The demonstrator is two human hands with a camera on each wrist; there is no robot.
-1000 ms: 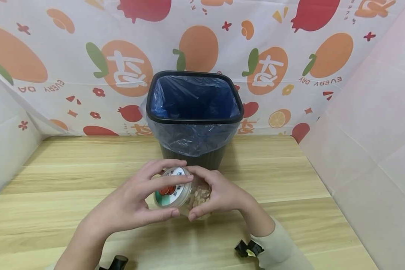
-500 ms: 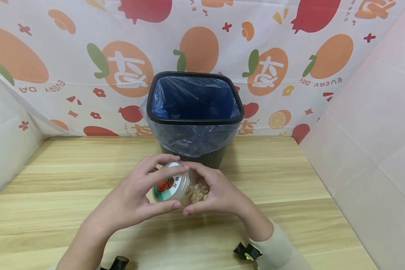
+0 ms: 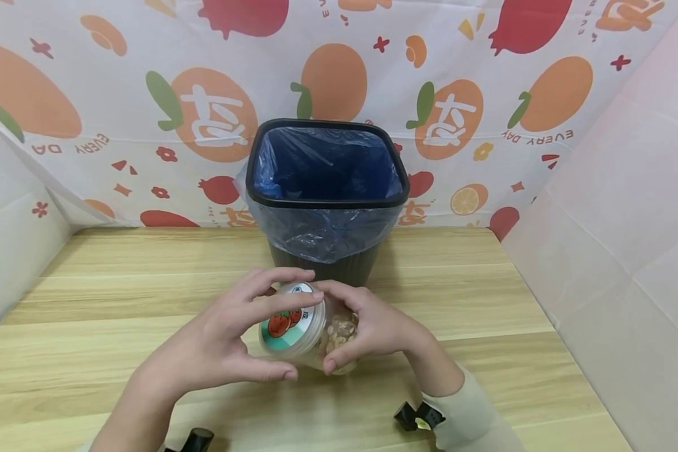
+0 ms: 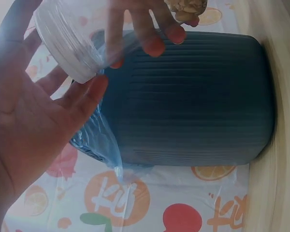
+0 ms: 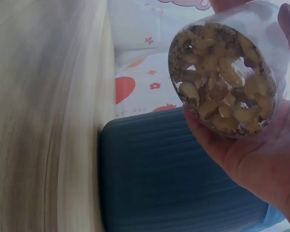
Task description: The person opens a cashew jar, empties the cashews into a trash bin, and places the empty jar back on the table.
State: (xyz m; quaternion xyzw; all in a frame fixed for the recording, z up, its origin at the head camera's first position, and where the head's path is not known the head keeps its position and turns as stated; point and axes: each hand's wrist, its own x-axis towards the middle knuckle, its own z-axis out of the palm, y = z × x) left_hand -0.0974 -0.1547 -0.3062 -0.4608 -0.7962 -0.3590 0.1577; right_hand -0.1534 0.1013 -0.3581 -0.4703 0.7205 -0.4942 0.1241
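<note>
A clear plastic jar [image 3: 316,348] holding pale nuts [image 5: 222,82] is tilted sideways above the table, its lid end to the left. The lid [image 3: 294,320] bears a green and white label with red round fruit. My left hand [image 3: 220,339] is curved around the lid, fingers over its far side and thumb by the near edge; whether the thumb touches is unclear. My right hand [image 3: 373,326] grips the jar's body, thumb in front and fingers behind. In the right wrist view the jar's base faces the camera, with nuts and dark crumbs against it.
A dark ribbed trash bin [image 3: 344,267] with a black rim and a blue plastic liner [image 3: 322,232] stands just behind the hands, its mouth facing up. Beyond the wooden table [image 3: 130,314] hangs a fruit-print cloth [image 3: 339,81]. White sheets rise at both sides.
The jar and both hands rise slightly, then come back down nearer to me. The lid's label has turned, and the left thumb is a little farther from the lid.
</note>
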